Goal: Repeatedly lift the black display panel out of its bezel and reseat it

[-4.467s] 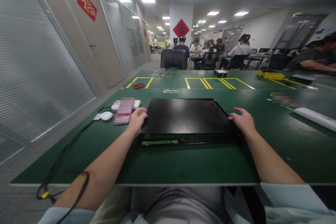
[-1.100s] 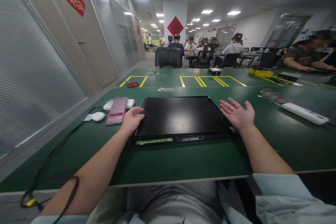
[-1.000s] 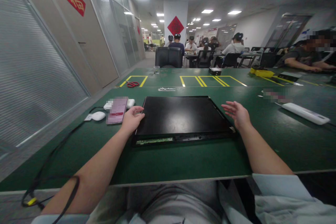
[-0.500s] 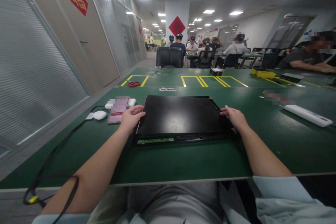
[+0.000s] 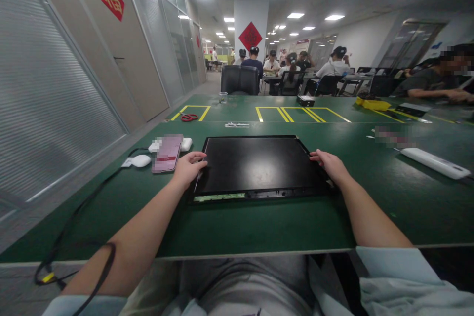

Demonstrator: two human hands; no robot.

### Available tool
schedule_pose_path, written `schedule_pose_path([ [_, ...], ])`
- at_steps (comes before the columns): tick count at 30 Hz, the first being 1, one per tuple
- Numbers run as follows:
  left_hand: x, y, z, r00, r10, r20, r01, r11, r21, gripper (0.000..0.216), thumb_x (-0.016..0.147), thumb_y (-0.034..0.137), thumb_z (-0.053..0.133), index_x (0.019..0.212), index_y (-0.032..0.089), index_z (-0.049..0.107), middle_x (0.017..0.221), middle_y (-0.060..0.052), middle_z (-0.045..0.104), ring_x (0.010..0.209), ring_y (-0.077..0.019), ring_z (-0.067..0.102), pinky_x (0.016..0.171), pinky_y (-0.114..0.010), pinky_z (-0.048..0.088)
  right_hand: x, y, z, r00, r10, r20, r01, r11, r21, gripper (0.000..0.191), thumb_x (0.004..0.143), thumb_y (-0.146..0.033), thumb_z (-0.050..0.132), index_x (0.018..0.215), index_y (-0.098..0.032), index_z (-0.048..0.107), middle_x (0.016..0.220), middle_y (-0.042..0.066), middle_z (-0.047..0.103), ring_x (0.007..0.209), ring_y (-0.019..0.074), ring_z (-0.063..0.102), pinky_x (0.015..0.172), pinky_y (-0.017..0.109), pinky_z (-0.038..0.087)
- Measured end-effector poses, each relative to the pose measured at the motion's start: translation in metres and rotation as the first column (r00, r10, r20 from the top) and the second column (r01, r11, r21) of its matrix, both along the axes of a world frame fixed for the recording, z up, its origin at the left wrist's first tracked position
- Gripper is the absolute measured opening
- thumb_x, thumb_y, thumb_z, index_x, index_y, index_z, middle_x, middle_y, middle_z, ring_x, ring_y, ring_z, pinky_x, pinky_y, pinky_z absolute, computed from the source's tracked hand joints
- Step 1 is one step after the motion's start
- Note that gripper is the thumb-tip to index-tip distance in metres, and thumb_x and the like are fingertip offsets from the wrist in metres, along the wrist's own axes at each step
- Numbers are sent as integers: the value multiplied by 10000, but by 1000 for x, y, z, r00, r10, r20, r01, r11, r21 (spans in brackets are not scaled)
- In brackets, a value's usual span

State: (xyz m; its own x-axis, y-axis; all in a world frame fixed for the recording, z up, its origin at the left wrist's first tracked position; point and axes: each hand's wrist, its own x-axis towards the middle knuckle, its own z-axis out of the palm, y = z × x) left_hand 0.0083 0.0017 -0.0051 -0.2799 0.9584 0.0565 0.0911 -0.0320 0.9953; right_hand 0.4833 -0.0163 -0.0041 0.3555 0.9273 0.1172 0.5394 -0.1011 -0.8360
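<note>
A black LCD screen panel lies flat within a thin black frame on the green table. At the near left, a green circuit board strip shows below the panel's lower edge. My left hand grips the panel's left side, thumb and fingers at its edge. On the opposite side my right hand has its bent fingers on the right edge. The undersides of both edges are hidden from me.
Close to my left hand lie a pink phone and a white puck-shaped device with a black cable. Red scissors rest farther back. A long white device lies at right. People sit at tables beyond.
The screen panel has come down and shifted slightly toward me, now sitting level inside the frame. Both hands have stayed at its sides, the left moving slightly right.
</note>
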Motion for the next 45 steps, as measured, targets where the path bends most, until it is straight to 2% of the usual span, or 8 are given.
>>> schedule_pose_path([
  [6, -2, 1, -4, 998, -14, -68, 16, 999, 28, 338, 476, 234, 874, 787, 213, 743, 954, -108, 799, 1108, -333, 716, 993, -452, 515, -6, -4, 4, 999, -6, -53, 6, 1000, 16, 462, 848, -558, 536, 953, -196, 803, 1011, 130, 804, 921, 283, 664, 809, 384, 518],
  [12, -1, -1, -4, 991, -9, -137, 15, 999, 41, 298, 499, 251, 869, 765, 204, 743, 905, -81, 789, 962, -291, 731, 921, -420, 547, -1, -2, 2, 998, 10, -61, -9, 1000, 14, 422, 821, -544, 576, 937, -209, 805, 1012, 123, 804, 965, 288, 669, 857, 396, 509],
  [15, -2, 0, -6, 995, 13, -97, -10, 999, 32, 304, 473, 249, 870, 731, 199, 718, 876, -70, 782, 906, -272, 727, 862, -395, 561, 3, 0, -1, 999, 25, -37, -24, 1000, 11, 431, 792, -560, 616, 956, -215, 815, 1043, 107, 803, 991, 294, 662, 891, 410, 497],
  [19, -2, 2, -8, 999, 25, -20, -25, 999, 39, 310, 450, 217, 841, 720, 197, 691, 896, -62, 775, 861, -244, 723, 805, -365, 571, 6, 1, -4, 999, 20, -36, -19, 1000, 18, 408, 762, -547, 666, 933, -213, 825, 1014, 109, 800, 1001, 301, 665, 860, 400, 509],
  [31, -3, 4, -11, 999, 40, 2, -41, 998, 38, 307, 458, 166, 823, 714, 192, 655, 941, -68, 782, 853, -238, 730, 802, -374, 588, -5, -4, 6, 984, 9, -179, -3, 999, 35, 425, 630, -563, 713, 844, -209, 814, 974, 124, 799, 908, 289, 656, 745, 377, 492],
  [38, -1, 3, -8, 999, 48, -22, -47, 998, 39, 301, 462, 161, 821, 710, 194, 655, 921, -62, 778, 818, -224, 722, 790, -357, 575, 0, -1, -2, 998, 16, -64, -14, 1000, 27, 321, 661, -461, 723, 866, -233, 817, 944, 77, 800, 971, 293, 689, 897, 416, 501],
  [43, 1, -1, -5, 996, 51, -70, -51, 999, 3, 226, 523, 213, 797, 723, 201, 692, 745, -24, 733, 636, -184, 637, 687, -335, 537, 2, 0, -5, 999, 3, -50, -2, 1000, 26, 316, 662, -457, 722, 867, -238, 821, 932, 74, 806, 969, 306, 703, 908, 432, 511],
  [45, 3, -1, -3, 995, 53, -83, -52, 999, 12, 199, 539, 223, 792, 712, 202, 695, 730, -26, 730, 668, -196, 648, 728, -348, 544, 3, 0, -5, 999, -2, -46, 3, 1000, 21, 324, 660, -456, 721, 871, -235, 825, 935, 76, 807, 961, 306, 703, 910, 435, 511],
])
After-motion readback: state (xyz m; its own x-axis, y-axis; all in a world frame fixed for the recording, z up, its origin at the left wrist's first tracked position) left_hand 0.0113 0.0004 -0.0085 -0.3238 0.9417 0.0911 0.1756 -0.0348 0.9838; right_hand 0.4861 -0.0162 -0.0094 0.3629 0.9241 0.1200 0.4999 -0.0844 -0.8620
